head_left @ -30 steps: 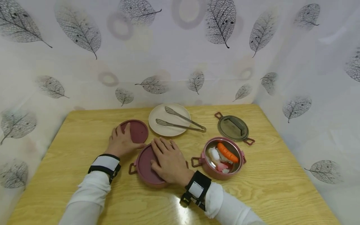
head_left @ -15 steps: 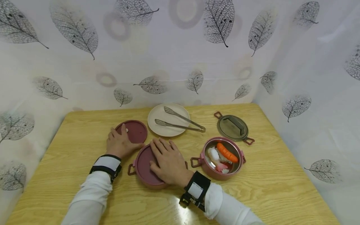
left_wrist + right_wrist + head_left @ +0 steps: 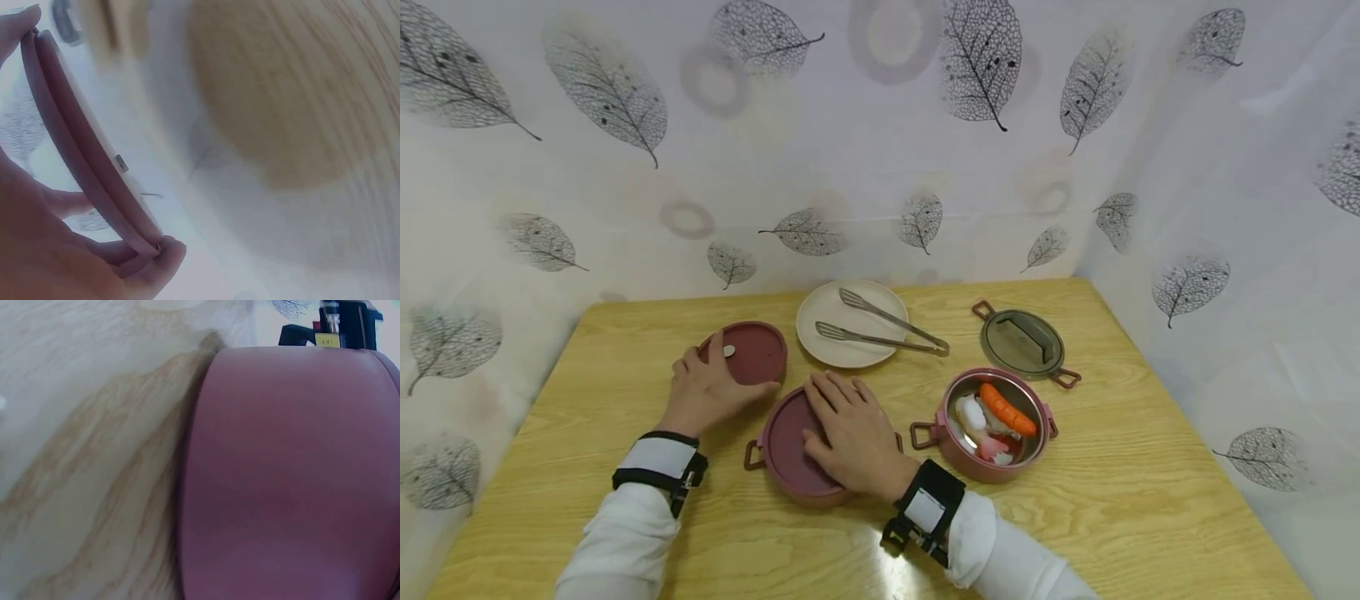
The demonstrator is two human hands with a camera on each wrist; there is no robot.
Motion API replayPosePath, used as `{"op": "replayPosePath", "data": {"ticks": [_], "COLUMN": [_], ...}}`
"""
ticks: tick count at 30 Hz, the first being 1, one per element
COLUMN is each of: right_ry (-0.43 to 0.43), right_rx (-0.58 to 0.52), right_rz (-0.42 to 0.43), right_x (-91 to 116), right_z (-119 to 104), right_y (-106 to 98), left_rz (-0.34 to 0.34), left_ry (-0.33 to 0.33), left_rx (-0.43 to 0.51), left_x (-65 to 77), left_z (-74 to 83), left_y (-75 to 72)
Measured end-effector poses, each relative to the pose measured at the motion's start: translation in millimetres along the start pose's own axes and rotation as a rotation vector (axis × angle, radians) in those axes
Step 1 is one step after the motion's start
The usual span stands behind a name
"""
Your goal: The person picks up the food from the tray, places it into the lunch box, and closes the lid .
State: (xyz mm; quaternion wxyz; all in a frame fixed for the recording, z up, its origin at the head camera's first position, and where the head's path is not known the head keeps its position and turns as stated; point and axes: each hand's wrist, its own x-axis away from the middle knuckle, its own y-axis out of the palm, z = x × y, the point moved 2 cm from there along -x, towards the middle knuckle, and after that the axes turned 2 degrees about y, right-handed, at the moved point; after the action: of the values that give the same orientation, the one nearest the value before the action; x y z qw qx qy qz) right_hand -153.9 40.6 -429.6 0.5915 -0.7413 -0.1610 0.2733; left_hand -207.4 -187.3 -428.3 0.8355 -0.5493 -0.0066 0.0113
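My left hand (image 3: pixel 711 396) spans a round maroon lid (image 3: pixel 758 357) and grips it by its rim. In the left wrist view the lid (image 3: pixel 84 144) appears edge-on, with thumb and fingers at opposite ends and a gap between it and the table. A small pale spot shows on its top. Palm down, my right hand (image 3: pixel 853 437) rests with extended fingers on the maroon top of a two-handled pot (image 3: pixel 786 446). The pot's smooth side wall (image 3: pixel 294 475) fills much of the right wrist view. Part of the pot top lies hidden beneath that hand.
Right of the covered pot stands an uncovered pink pot (image 3: pixel 988 471) containing a carrot-like orange piece (image 3: pixel 1007 410) and several pale and pink pieces. Behind it lies a dark handled lid (image 3: pixel 1011 337). Metal tongs (image 3: pixel 891 321) lie across a white plate (image 3: pixel 820 304) near the wall cloth.
My left hand and the maroon lid have shifted slightly left. The pale spot on the lid has come into view beside the fingers. My right hand stays on the pot.
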Motion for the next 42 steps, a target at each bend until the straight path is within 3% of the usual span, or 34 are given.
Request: {"op": "replayPosePath", "data": {"ticks": [3,6,10,13,19,27,29,33,37,42], "right_ry": [-0.006,0.010,0.057,0.071,0.055,0.071,0.080,0.113,0.158,0.190], "right_rx": [-0.043,-0.159,-0.332,-0.352,-0.172,0.069,0.101,0.122,0.097,0.031], "right_rz": [0.015,0.018,0.064,0.142,0.246,0.213,0.202,0.199,0.204,0.275], "right_x": [2,4,7,9,15,33,41,56,71,87], "right_z": [6,13,22,28,37,50,52,60,71,89], "right_y": [-2,-9,-30,-50,-79,-100,-102,-104,-106,-105], "left_rz": [0.045,0.120,0.188,0.206,0.257,0.344,0.339,0.283,0.236,0.238], "left_ry": [0.052,0.131,0.242,0.329,0.519,0.755,0.781,0.756,0.739,0.749], "left_rx": [0.011,0.025,0.039,0.034,-0.008,-0.003,-0.004,-0.034,-0.023,-0.031], "left_x": [5.9,13.1,23.0,30.8,49.5,69.1,72.1,76.9,80.2,81.7], "left_z": [10.2,24.1,48.3,70.2,115.4,167.2,176.4,191.8,208.0,229.2], "left_y": [-7.2,-14.3,-25.2,-31.5,-27.8,-9.7,-4.8,5.0,14.2,27.9]}}
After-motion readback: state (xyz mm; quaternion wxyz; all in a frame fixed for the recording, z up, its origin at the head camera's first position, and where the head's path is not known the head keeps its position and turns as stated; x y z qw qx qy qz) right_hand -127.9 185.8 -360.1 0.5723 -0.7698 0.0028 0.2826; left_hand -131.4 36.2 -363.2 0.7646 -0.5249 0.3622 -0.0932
